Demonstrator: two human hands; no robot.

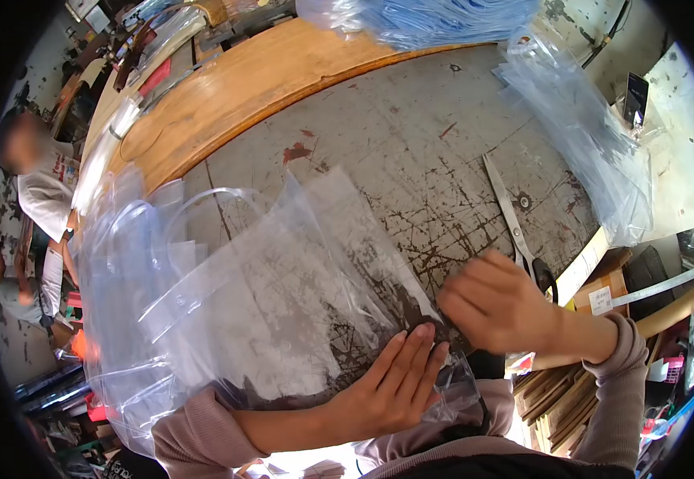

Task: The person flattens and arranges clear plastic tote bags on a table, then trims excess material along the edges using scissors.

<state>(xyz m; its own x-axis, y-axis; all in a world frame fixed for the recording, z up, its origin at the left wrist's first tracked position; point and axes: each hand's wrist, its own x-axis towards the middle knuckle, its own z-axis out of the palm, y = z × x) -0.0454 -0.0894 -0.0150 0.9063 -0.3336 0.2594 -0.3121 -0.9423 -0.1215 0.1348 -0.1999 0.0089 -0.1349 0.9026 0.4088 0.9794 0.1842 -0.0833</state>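
Note:
A clear plastic bag (259, 319) lies flat on the scratched grey tabletop (411, 152) in front of me. My left hand (395, 387) presses on its near right corner, fingers stretched out flat. Just right of that corner is my right hand (499, 307), slightly blurred, with its fingers curled closed; whatever they may hold is hidden. Beyond the right hand lie scissors (507, 211), their blades pointing away and their dark handle partly behind the hand. More clear bags with loop handles (123, 271) are piled at the left edge.
Bluish plastic sheets (578, 136) lie at the right, and another heap (443, 20) sits at the back. A raised wooden board (259, 76) runs along the far side. A phone (635, 100) stands at far right. Two people (43, 191) are at the left.

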